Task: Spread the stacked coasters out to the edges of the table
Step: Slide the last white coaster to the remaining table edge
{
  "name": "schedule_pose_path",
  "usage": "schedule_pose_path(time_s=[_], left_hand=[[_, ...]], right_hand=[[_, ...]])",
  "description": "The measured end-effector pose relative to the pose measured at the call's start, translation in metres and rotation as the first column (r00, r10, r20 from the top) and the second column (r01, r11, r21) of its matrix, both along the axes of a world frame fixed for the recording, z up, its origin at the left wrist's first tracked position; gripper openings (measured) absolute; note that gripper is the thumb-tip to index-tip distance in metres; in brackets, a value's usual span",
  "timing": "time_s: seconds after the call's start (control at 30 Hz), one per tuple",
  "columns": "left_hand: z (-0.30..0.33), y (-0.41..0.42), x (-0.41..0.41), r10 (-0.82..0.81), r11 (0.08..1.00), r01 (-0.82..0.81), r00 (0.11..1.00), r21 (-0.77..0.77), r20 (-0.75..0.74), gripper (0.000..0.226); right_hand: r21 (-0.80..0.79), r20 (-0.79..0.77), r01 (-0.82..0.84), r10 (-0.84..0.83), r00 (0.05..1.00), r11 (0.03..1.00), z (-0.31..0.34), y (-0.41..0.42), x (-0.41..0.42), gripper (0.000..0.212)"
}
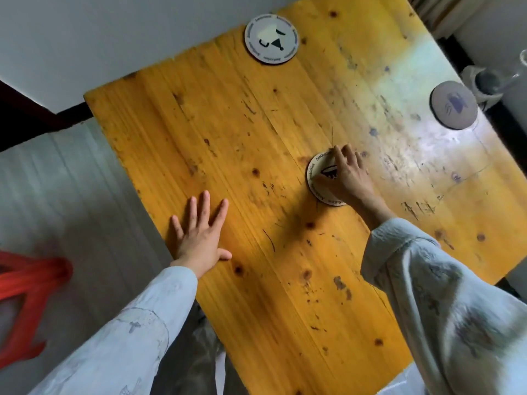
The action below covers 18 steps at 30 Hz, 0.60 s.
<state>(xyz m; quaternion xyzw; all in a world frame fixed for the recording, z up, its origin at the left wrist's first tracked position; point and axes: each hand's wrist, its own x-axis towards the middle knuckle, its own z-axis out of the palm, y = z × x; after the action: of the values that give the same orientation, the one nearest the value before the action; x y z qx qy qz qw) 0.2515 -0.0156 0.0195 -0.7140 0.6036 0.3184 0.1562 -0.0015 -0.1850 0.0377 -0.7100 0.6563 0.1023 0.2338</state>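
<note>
Now right hand [346, 178] covers coasters [319, 178].

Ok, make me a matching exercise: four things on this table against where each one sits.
Things:
1. coaster with triangle print
2. grey coaster
3. coaster stack
4. left hand

Places:
A. flat on the table's left edge
B. under the right hand, mid-table
C. far edge
D. right edge, in the glare

Pairs: 1-C, 2-D, 3-B, 4-A

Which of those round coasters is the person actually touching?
The middle coaster, under the right hand. The far-edge coaster and the right-edge coaster lie untouched.
</note>
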Motion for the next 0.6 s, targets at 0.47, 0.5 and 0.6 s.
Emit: schedule_pose_path(time_s=[0.47, 0.5, 0.6], left_hand=[[-0.003, -0.001, 0.000, 0.038, 0.999, -0.039, 0.999, -0.028, -0.034, 0.111], [-0.003, -0.001, 0.000, 0.045, 0.998, -0.047, 0.998, -0.030, -0.043, 0.110], [0.002, 0.001, 0.002, 0.061, 0.997, -0.065, 0.995, -0.049, -0.075, 0.106]], right_hand=[[0.013, 0.015, 0.043, -0.043, 0.999, 0.999, 0.004, 0.074, 0.041, 0.084], [0.029, 0.018, 0.048, -0.048, 0.999, 0.998, 0.005, 0.083, 0.044, 0.084], [0.081, 0.056, 0.056, -0.061, 0.997, 0.995, 0.010, 0.107, 0.057, 0.076]])
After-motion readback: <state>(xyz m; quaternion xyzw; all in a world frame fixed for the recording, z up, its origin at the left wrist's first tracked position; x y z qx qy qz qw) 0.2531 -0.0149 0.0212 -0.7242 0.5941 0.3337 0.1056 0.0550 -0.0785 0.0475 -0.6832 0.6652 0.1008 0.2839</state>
